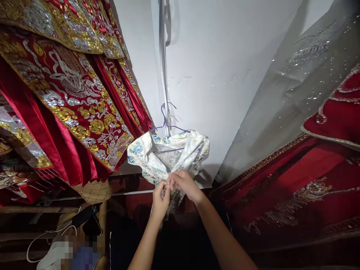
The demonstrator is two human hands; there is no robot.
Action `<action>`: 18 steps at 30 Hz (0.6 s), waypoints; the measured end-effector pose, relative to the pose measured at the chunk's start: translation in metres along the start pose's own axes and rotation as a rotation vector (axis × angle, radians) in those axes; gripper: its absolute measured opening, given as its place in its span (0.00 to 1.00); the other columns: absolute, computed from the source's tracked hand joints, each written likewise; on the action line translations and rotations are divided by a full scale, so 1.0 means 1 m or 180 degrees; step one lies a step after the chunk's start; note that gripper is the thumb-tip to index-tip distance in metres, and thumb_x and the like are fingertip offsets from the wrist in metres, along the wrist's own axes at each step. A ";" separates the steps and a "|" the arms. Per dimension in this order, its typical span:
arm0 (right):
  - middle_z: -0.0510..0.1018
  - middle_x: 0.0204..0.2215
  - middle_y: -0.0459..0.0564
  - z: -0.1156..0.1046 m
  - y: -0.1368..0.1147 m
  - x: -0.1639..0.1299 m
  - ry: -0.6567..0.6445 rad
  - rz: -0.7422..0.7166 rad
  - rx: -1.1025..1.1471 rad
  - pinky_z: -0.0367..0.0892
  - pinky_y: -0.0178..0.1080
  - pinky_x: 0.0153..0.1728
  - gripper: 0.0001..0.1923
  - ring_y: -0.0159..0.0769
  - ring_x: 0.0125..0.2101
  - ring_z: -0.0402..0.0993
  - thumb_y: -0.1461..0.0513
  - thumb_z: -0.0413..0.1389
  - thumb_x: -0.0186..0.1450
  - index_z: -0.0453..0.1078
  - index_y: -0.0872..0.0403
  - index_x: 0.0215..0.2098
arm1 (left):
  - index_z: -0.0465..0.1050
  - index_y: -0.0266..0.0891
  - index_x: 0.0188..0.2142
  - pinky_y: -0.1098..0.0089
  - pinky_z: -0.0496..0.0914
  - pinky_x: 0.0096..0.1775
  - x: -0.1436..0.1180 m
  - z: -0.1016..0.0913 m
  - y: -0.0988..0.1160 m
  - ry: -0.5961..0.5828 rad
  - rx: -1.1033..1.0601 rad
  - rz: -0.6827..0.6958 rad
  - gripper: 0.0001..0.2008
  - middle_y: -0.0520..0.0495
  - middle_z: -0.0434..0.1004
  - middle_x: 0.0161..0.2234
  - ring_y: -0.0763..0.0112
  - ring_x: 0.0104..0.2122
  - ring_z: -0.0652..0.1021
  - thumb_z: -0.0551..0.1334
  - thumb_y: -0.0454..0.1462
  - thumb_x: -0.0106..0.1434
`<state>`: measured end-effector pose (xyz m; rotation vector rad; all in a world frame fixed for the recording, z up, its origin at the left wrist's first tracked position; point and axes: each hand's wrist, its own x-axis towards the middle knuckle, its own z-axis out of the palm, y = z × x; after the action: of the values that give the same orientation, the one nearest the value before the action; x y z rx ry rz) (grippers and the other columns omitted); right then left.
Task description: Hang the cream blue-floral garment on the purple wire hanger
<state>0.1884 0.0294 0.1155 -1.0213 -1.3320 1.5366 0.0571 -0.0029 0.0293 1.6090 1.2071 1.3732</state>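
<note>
A white garment with blue and yellow flower print (pixel 157 165) hangs on a thin purple hanger (pixel 180 128) against the wall. Its neckline falls open, and the inside of the back shows. At the lower front, my left hand (pixel 161 197) pinches the fabric edge with thumb and fingers. My right hand (pixel 184 183) meets it from the right, its fingertips closed on the same front edge. Both sets of fingertips touch or nearly touch; any small fastener between them is too small to make out.
Red costumes with gold and silver embroidery (pixel 84 97) hang at left. On the right are a sheer sequined cloth (pixel 270 112) and a beaded red garment (pixel 295 187). A white strip (pixel 162 63) runs down the wall. A wooden chair (pixel 102 217) holding a cable and black items stands lower left.
</note>
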 end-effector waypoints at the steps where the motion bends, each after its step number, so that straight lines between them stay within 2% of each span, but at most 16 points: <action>1: 0.73 0.15 0.47 -0.004 -0.019 0.009 0.0149 -0.0150 -0.0040 0.49 0.34 0.18 0.17 0.27 0.15 0.55 0.52 0.56 0.63 0.73 0.56 0.25 | 0.66 0.44 0.29 0.66 0.66 0.35 0.000 0.000 0.001 0.0003 0.0162 0.0062 0.10 0.50 0.64 0.26 0.65 0.29 0.69 0.57 0.43 0.67; 3: 0.74 0.17 0.47 -0.008 -0.058 0.029 0.0313 -0.0477 -0.0074 0.51 0.33 0.17 0.15 0.27 0.15 0.56 0.53 0.58 0.62 0.73 0.56 0.26 | 0.66 0.44 0.28 0.65 0.65 0.34 0.000 0.002 0.000 -0.0088 0.0449 0.0208 0.11 0.49 0.65 0.26 0.63 0.29 0.69 0.56 0.42 0.67; 6: 0.74 0.16 0.48 -0.007 -0.101 0.052 0.0509 -0.0855 -0.0036 0.48 0.32 0.15 0.14 0.24 0.13 0.55 0.55 0.57 0.62 0.72 0.57 0.25 | 0.68 0.44 0.28 0.64 0.66 0.34 0.002 0.005 -0.002 -0.0477 0.0888 0.0476 0.11 0.46 0.69 0.28 0.61 0.30 0.72 0.55 0.39 0.67; 9: 0.74 0.16 0.47 -0.002 -0.114 0.056 0.0586 -0.1113 0.0149 0.45 0.30 0.14 0.14 0.23 0.12 0.53 0.55 0.56 0.63 0.71 0.57 0.27 | 0.70 0.43 0.26 0.64 0.66 0.32 0.013 0.001 0.006 -0.1017 0.1305 0.0644 0.09 0.46 0.70 0.26 0.61 0.28 0.73 0.58 0.35 0.63; 11: 0.73 0.15 0.46 -0.001 -0.111 0.050 0.0551 -0.1132 0.0146 0.46 0.30 0.14 0.14 0.23 0.12 0.54 0.55 0.55 0.63 0.71 0.57 0.26 | 0.73 0.42 0.28 0.65 0.67 0.33 0.030 -0.008 0.022 -0.1228 0.1336 0.0716 0.06 0.46 0.73 0.27 0.61 0.29 0.74 0.61 0.35 0.61; 13: 0.73 0.14 0.45 -0.001 -0.107 0.040 0.0456 -0.1070 -0.0020 0.49 0.30 0.14 0.13 0.24 0.12 0.56 0.55 0.55 0.63 0.70 0.56 0.26 | 0.76 0.43 0.37 0.64 0.69 0.38 0.054 -0.021 0.049 -0.1038 0.1100 0.0858 0.04 0.45 0.77 0.33 0.62 0.34 0.77 0.62 0.37 0.63; 16: 0.72 0.13 0.44 0.000 -0.107 0.031 0.0382 -0.1103 -0.0398 0.52 0.31 0.16 0.15 0.25 0.13 0.57 0.56 0.53 0.65 0.70 0.56 0.25 | 0.70 0.42 0.52 0.65 0.71 0.43 0.096 -0.039 0.099 -0.0093 0.0654 0.1270 0.14 0.44 0.78 0.40 0.65 0.38 0.77 0.56 0.39 0.69; 17: 0.72 0.13 0.44 0.000 -0.107 0.030 0.0378 -0.1161 -0.0502 0.53 0.31 0.17 0.15 0.25 0.13 0.58 0.55 0.53 0.65 0.70 0.56 0.25 | 0.70 0.41 0.53 0.66 0.71 0.42 0.109 -0.044 0.114 0.0100 0.0674 0.1452 0.14 0.44 0.78 0.41 0.66 0.38 0.77 0.56 0.39 0.70; 18: 0.71 0.13 0.43 0.000 -0.107 0.031 0.0381 -0.1226 -0.0584 0.53 0.31 0.17 0.15 0.26 0.14 0.58 0.55 0.53 0.66 0.70 0.55 0.25 | 0.72 0.41 0.50 0.66 0.70 0.42 0.120 -0.047 0.127 0.0111 0.0774 0.1629 0.12 0.45 0.78 0.41 0.66 0.38 0.77 0.56 0.39 0.70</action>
<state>0.1876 0.0675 0.2200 -0.8880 -1.5027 1.0671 0.0392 0.0653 0.1954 2.1814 1.0526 1.6112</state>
